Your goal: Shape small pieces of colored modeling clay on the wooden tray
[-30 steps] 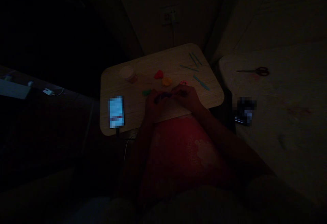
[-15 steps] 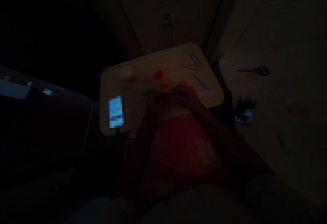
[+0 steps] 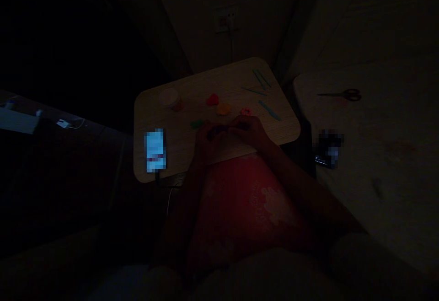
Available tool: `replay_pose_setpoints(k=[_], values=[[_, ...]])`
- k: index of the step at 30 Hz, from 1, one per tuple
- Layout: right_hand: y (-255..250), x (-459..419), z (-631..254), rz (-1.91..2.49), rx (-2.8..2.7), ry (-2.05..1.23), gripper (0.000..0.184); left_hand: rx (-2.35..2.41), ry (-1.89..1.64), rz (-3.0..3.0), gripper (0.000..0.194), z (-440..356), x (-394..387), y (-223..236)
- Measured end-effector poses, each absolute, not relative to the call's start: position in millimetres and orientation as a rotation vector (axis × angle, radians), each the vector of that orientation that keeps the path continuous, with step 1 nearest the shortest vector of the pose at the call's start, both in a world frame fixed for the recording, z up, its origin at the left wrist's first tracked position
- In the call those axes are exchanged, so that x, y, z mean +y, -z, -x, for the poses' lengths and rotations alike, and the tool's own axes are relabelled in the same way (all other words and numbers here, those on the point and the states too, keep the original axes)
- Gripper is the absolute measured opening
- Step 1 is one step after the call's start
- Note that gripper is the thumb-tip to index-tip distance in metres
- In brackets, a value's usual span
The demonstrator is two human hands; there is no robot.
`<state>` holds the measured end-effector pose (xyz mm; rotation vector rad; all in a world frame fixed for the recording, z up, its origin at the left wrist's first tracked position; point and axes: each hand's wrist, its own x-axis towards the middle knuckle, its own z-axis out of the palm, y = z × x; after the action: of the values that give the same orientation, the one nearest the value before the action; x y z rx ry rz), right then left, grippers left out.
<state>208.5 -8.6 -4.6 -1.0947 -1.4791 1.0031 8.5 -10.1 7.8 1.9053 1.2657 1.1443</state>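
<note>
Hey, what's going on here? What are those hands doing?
A person is pinching a small dark piece between their left hand and right hand. It's too dim to tell what it is. The hands are over a wooden board. A pink ring, an orange lump, a red lump and a green lump lie close by, with thin teal tools further right. A glowing phone lies at the board's left end.
</note>
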Motion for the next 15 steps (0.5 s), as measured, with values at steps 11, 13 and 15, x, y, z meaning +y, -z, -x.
replay_pose_setpoints(k=[11,13,15], values=[[0.9,-8.8,-210.3,1.104,-1.527,-0.981,0.038,1.257,-1.170,-1.948,0.022,-8.8,-9.6,-2.9],[1.6,-8.4,-210.5,1.100,-1.536,-0.972,0.038,1.246,-1.174,-1.952,0.021,-8.6,-9.3,-2.8],[2.1,-8.2,-210.5,1.097,-1.546,-0.962,0.038,1.235,-1.170,-1.961,0.021,-8.3,-9.1,-2.8]])
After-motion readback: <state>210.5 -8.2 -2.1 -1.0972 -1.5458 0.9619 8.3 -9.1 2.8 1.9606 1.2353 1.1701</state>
